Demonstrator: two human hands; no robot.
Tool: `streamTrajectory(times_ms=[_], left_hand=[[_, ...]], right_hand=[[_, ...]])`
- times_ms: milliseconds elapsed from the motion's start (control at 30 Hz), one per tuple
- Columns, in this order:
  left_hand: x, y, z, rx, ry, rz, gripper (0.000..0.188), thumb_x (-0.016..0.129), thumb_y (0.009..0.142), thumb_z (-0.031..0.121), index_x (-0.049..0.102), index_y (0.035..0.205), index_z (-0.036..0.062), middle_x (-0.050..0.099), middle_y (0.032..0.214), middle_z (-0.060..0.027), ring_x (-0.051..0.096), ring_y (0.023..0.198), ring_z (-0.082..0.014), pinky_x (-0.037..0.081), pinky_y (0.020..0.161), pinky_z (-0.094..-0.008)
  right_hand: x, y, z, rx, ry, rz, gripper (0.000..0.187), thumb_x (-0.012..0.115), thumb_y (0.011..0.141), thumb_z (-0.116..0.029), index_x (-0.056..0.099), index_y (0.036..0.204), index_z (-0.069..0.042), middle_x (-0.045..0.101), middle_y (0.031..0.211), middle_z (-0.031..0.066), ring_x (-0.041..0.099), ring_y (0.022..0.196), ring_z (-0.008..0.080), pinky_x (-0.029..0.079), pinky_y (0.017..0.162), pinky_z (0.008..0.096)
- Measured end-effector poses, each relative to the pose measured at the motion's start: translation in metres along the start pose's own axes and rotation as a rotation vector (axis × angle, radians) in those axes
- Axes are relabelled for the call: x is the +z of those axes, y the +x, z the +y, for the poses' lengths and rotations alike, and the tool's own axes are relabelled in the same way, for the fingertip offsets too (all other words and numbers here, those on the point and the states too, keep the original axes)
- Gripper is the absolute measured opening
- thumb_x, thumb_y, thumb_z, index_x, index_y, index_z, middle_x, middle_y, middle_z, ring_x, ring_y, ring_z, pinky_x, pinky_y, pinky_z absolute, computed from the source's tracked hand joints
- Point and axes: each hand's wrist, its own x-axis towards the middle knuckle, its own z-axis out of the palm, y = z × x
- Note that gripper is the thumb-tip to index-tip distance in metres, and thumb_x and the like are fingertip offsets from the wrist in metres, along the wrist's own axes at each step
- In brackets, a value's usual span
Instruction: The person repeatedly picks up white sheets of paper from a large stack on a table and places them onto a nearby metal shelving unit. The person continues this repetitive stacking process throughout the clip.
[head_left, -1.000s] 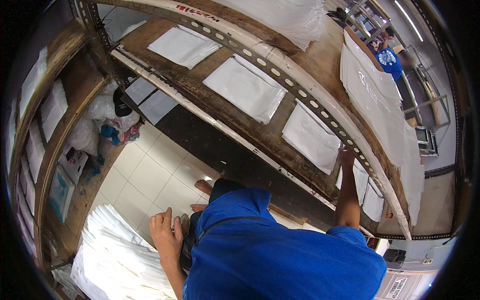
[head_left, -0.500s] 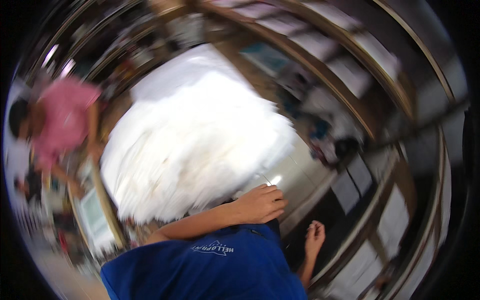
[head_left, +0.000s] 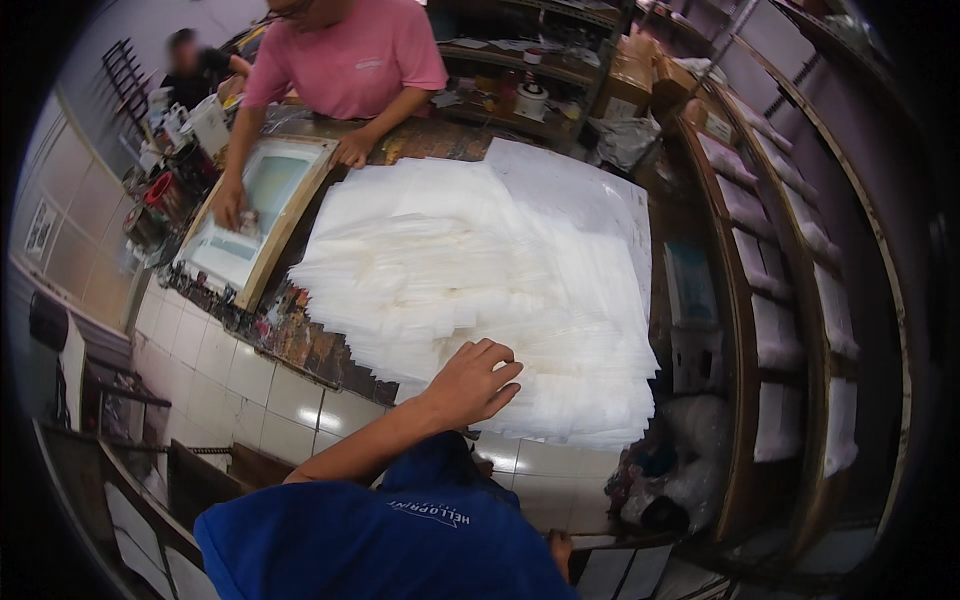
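Note:
A wide, fanned-out pile of thin white sheets (head_left: 420, 270) covers much of the dark, stained table (head_left: 365, 375). Over the pile's near edge is my left hand (head_left: 472, 382), fingers loosely bent and apart, thumb out to the right. It appears to hold nothing; whether the fingertips touch the sheets I cannot tell. My right hand (head_left: 561, 553) is low beside my blue shirt (head_left: 390, 545), mostly hidden by it. It is close to the edge of a low rack (head_left: 600, 540), and its fingers do not show clearly.
Across the table a person in a pink shirt (head_left: 345, 60) holds a cloth (head_left: 248, 222) on a wood-framed screen (head_left: 262, 265). Racks of white sheets (head_left: 765, 330) stand at right, with plastic bags (head_left: 690, 440) below. Cans (head_left: 165, 195) crowd the far left; another person (head_left: 190, 75) sits behind.
The view has swung round toward the table and sharpened. My left hand has moved from beside my body to over the sheets. My right hand has dropped mostly behind my shirt.

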Motion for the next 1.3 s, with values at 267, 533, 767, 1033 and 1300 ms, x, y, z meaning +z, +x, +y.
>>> streamTrajectory(times_ms=[267, 533, 767, 1033, 1300], left_hand=[[0.004, -0.008, 0.003, -0.086, 0.032, 0.022, 0.022, 0.067, 0.082, 0.016, 0.064, 0.101, 0.0052, 0.058, 0.105, -0.0091, 0.054, 0.097, -0.0268, 0.044, 0.083, -0.0399], [-0.005, 0.019, -0.007, -0.033, 0.094, 0.066, 0.027, 0.066, 0.083, 0.019, 0.062, 0.104, 0.0027, 0.054, 0.121, -0.0154, 0.047, 0.120, -0.0313, 0.039, 0.098, -0.0438], [0.004, 0.012, -0.028, -0.049, 0.046, -0.054, 0.034, 0.064, 0.086, 0.023, 0.060, 0.112, 0.0015, 0.052, 0.129, -0.0188, 0.044, 0.125, -0.0334, 0.037, 0.105, -0.0471], [-0.008, 0.009, -0.040, -0.118, -0.083, -0.096, 0.034, 0.064, 0.086, 0.022, 0.060, 0.111, 0.0000, 0.055, 0.125, -0.0193, 0.050, 0.119, -0.0342, 0.040, 0.103, -0.0412], [-0.002, 0.008, -0.043, -0.197, 0.175, 0.025, 0.033, 0.065, 0.085, 0.020, 0.061, 0.112, 0.0015, 0.055, 0.126, -0.0186, 0.049, 0.121, -0.0335, 0.039, 0.104, -0.0407]], right_hand=[[0.004, 0.085, 0.110, -0.076, -0.092, -0.141, 0.033, 0.061, 0.089, -0.028, 0.061, 0.095, 0.004, 0.063, 0.072, 0.0128, 0.060, 0.060, 0.0199, 0.048, 0.054, 0.0326], [0.055, 0.097, 0.067, -0.130, 0.012, -0.117, 0.032, 0.062, 0.088, -0.028, 0.061, 0.096, 0.003, 0.065, 0.073, 0.0143, 0.062, 0.061, 0.0203, 0.049, 0.054, 0.0330], [0.063, 0.113, -0.017, -0.137, -0.007, -0.157, 0.032, 0.063, 0.088, -0.028, 0.061, 0.097, 0.003, 0.066, 0.073, 0.0145, 0.062, 0.060, 0.0204, 0.050, 0.054, 0.0331], [0.058, 0.133, -0.064, -0.177, -0.049, -0.201, 0.032, 0.063, 0.087, -0.027, 0.061, 0.097, 0.003, 0.066, 0.074, 0.0147, 0.063, 0.060, 0.0204, 0.050, 0.055, 0.0332], [0.040, 0.151, -0.079, -0.207, -0.062, -0.216, 0.031, 0.063, 0.087, -0.027, 0.061, 0.098, 0.003, 0.067, 0.074, 0.0149, 0.063, 0.059, 0.0205, 0.051, 0.055, 0.0334]])
